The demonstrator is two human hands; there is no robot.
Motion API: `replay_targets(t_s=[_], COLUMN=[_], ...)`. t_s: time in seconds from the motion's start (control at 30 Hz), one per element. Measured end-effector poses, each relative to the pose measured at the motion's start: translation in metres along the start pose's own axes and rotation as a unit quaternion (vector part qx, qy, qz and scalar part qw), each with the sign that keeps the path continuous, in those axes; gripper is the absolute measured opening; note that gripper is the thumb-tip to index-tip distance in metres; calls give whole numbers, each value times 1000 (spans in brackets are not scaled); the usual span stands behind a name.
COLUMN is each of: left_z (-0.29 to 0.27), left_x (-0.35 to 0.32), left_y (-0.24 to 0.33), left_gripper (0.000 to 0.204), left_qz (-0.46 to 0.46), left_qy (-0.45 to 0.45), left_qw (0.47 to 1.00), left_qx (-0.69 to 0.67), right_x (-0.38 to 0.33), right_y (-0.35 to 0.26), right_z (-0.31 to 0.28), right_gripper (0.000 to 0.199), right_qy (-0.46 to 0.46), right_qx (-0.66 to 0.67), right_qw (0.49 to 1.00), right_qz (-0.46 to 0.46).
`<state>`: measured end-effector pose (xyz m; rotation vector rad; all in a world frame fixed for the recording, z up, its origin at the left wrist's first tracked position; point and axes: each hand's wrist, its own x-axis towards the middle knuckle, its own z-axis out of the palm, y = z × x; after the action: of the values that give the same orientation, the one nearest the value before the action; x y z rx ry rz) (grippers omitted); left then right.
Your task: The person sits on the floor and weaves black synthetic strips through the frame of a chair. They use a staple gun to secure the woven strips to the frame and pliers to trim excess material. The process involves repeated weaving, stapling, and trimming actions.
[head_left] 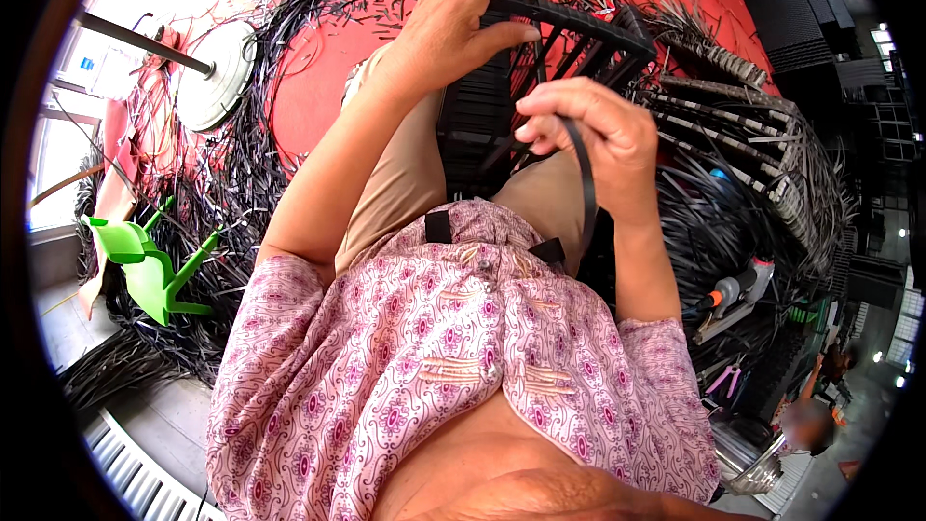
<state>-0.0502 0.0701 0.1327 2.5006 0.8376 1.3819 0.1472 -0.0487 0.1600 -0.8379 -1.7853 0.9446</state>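
Note:
A black frame (590, 29) with slatted or woven sides stands between my knees, its top bar toward the far side. My left hand (453, 24) curls over the left end of that bar, thumb and fingers around the edge. Closer to me and to the right, my right hand (600, 135) is raised with its fingers pinched together. A flat black strip (587, 183) runs from this pinch and hangs down past the palm toward my lap. I cannot make out where the strip's other end goes.
Loose black strips (231, 169) lie heaped around me on the red floor covering (338, 58). Left are a round white base with a pole (214, 77) and a green plastic item (145, 275). Right are woven pieces (733, 125), a power tool (738, 287) and a metal pot (752, 468).

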Motion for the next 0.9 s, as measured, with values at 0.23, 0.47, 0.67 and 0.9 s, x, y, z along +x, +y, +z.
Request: replay_targets(t_s=[0.23,0.47,0.67,0.9], left_z=[1,-2,10,14], left_x=[4,2,3,4], left_y=[-11,-14,-5,-7], left_gripper=[46,42,34,33], left_qz=[26,0,-39,-24], left_qy=[-18,-39,15,28], left_qw=[994,997,997,998], left_qx=[-109,-70,-65,-52], right_x=[77,95,95,106], right_y=[9,26,23,27], right_z=[-31,-32,-30,-34], right_gripper=[8,18,15,23], right_qy=[74,109,133,125], right_qx=[-271,-48,-26,-43], right_qw=[957,993,990,984], right_qz=[-72,6,39,117])
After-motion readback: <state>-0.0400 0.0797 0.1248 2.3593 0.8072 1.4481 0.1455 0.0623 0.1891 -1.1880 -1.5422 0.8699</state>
